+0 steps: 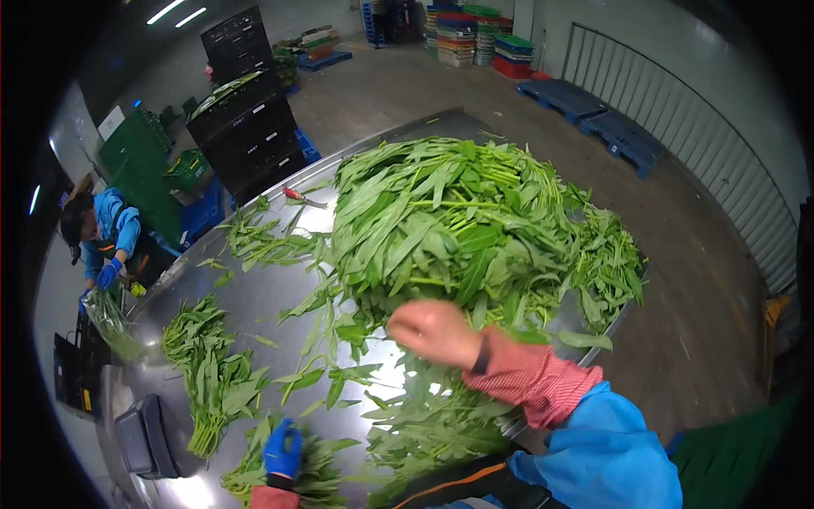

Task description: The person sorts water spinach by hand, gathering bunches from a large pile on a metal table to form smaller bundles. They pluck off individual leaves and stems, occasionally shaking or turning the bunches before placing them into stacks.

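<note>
My left hand [283, 451], in a blue glove, is closed on a small bunch of long-leaved greens [320, 465] at the table's near edge; leaves stick out on both sides of it. Bare and slightly blurred, my right hand [435, 332] is curled above the table, in front of a large heap of the same greens [458, 229]. Its fingertips are turned down, so whatever they may hold is hidden. Beneath the right forearm lie more loose greens [432, 433]. To the left, a separate bunch [208, 369] rests on the metal table [271, 322], stems toward me.
A red-handled knife [303, 198] lies at the table's far left edge. A dark scale-like device [146, 437] stands near left. Across the left side, a person [114, 225] in blue gloves handles a clear bag [110, 327]. Black crates [254, 136] and blue pallets [593, 119] stand beyond.
</note>
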`<act>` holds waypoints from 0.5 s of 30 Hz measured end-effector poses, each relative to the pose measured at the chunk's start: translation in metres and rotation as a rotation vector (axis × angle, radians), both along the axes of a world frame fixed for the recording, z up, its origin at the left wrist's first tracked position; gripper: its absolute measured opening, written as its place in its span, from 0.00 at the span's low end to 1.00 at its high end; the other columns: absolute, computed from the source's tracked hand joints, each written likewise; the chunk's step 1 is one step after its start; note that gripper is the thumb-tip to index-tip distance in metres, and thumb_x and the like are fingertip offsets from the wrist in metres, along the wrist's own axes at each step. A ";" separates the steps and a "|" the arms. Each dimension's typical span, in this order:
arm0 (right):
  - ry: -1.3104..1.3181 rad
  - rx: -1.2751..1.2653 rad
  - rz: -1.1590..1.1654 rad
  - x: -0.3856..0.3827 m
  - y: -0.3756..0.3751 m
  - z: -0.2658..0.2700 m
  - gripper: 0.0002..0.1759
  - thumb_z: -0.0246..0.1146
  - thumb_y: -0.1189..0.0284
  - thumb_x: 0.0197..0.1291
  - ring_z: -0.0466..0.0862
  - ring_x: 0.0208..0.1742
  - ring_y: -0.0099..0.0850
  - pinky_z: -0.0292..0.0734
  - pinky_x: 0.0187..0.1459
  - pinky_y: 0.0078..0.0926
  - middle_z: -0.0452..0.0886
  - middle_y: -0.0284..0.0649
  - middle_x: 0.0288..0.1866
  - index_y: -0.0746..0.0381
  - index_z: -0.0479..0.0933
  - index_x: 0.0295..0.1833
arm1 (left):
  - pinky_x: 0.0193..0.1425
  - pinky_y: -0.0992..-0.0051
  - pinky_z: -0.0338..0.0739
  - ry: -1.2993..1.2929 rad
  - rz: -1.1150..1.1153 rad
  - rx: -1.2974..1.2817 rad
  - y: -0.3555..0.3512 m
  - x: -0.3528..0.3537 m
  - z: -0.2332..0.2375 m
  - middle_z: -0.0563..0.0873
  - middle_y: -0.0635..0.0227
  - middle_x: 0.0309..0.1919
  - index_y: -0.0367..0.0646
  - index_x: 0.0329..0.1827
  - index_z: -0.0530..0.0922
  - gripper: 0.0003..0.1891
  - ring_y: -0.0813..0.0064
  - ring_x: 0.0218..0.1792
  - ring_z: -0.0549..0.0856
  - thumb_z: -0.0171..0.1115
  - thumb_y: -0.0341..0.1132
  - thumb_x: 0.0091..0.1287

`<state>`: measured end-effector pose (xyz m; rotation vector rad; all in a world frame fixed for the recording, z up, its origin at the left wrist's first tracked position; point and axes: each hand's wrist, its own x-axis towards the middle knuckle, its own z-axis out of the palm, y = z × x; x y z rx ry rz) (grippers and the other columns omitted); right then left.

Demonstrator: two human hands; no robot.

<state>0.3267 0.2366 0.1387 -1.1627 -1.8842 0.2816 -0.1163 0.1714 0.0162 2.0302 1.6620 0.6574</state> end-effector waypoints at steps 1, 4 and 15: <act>-0.027 0.033 -0.099 0.032 0.009 0.015 0.07 0.61 0.67 0.56 0.80 0.29 0.42 0.75 0.31 0.38 0.79 0.43 0.28 0.60 0.78 0.34 | 0.46 0.67 0.77 -0.028 -0.026 -0.063 -0.014 0.035 -0.001 0.85 0.60 0.37 0.43 0.56 0.78 0.21 0.65 0.38 0.84 0.68 0.34 0.58; -0.066 0.152 -0.350 0.127 0.044 0.040 0.08 0.60 0.69 0.56 0.79 0.29 0.43 0.75 0.32 0.38 0.78 0.45 0.28 0.63 0.77 0.33 | 0.45 0.71 0.78 -0.132 -0.038 -0.194 -0.050 0.131 -0.011 0.86 0.62 0.36 0.42 0.54 0.79 0.18 0.69 0.36 0.85 0.66 0.36 0.62; -0.506 0.003 -0.322 0.240 0.111 0.015 0.14 0.58 0.64 0.58 0.81 0.37 0.46 0.75 0.39 0.45 0.80 0.49 0.32 0.65 0.75 0.32 | 0.41 0.74 0.78 -0.186 -0.069 -0.446 -0.084 0.293 -0.007 0.86 0.65 0.34 0.49 0.55 0.79 0.17 0.72 0.33 0.84 0.63 0.39 0.63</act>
